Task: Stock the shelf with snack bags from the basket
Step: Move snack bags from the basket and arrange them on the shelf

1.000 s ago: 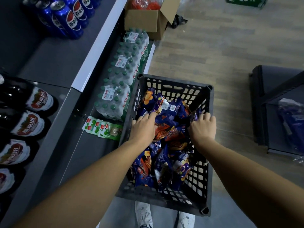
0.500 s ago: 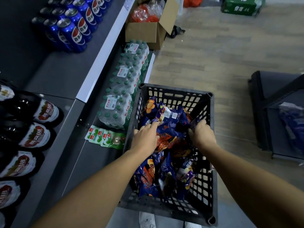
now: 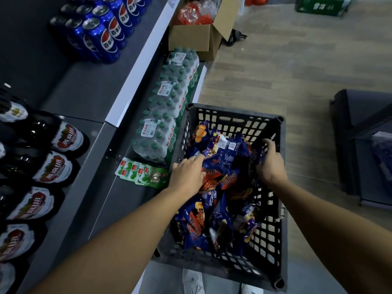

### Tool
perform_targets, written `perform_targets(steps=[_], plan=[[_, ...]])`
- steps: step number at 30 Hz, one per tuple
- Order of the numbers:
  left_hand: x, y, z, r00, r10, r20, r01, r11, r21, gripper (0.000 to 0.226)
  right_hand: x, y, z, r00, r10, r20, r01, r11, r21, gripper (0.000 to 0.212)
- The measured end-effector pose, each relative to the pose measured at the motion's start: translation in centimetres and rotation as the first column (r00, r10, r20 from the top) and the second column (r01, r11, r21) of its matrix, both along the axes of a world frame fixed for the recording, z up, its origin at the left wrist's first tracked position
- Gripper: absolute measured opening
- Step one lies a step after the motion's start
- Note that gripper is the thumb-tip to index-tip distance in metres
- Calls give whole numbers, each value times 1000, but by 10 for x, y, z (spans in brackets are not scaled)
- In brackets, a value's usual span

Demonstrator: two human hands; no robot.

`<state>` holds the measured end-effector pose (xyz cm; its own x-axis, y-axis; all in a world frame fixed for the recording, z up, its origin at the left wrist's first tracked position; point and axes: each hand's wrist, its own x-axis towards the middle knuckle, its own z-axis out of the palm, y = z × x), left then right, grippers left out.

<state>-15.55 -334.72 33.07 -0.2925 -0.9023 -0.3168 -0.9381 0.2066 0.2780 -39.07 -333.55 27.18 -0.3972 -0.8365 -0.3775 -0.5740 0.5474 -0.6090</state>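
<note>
A dark plastic basket [image 3: 233, 112] with lattice walls stands on the floor in front of me, full of blue and orange snack bags [image 3: 222, 158]. My left hand [image 3: 187, 174] lies palm down on the pile at the basket's left side, fingers closing around a bag. My right hand [image 3: 270, 163] is at the right wall, fingers curled around the edge of a dark blue bag [image 3: 255, 155]. The dark shelf [image 3: 118, 194] runs along the left, its lowest board beside the basket.
Packs of green-capped water bottles [image 3: 167, 122] lie on the lowest board left of the basket, with green snack packets [image 3: 141, 174] in front. Blue cola cans [image 3: 101, 28] and dark bottles [image 3: 53, 153] fill upper boards. A cardboard box [image 3: 197, 39] and a dark rack [image 3: 364, 145] stand on the floor.
Both hands have dug deeper into the pile. The right hand has moved toward the right wall and closed on a bag. The camera has tilted up slightly.
</note>
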Motion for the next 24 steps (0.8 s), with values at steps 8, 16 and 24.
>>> perform_targets(steps=[8,16,24], plan=[[-6,-2,-6,998,-52,46,50,998,43,41,-18,-12,-2,715,689,-119,-624,706,337,57],[-2,-9,-13,997,-49,68,42,994,97,41,-13,-16,10,361,779,-512,-725,580,372,41],[-8,-19,23,987,-47,153,29,993,114,37,-21,-28,82,607,736,-299,-749,656,94,32]])
